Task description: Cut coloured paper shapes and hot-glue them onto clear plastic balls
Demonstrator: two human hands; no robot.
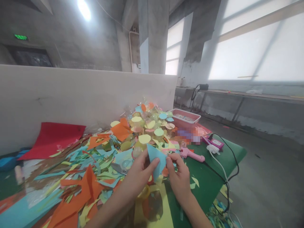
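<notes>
My left hand (143, 169) pinches a light blue piece of paper (156, 160) by its left side, thumb on the near face. At the paper's right edge, the closed fingers of my right hand (178, 172) grip it too. The paper is held up above the table, angular in outline. Just left of my left wrist lies a grey metal blade (118, 168); what it belongs to is hidden by the arm. Below my hands is a yellow sheet (167, 205) with a clear round object (154, 205) on it. A yellow ring (144, 192) shows beside my left wrist.
Paper scraps (102, 171) cover the left of the green table (228, 155). Behind my hands rises a pile of clear domes topped with paper discs (144, 138). A pink glue gun (193, 155), cables (219, 164) and a pink basket (187, 122) stand right. A white partition (83, 91) borders the back.
</notes>
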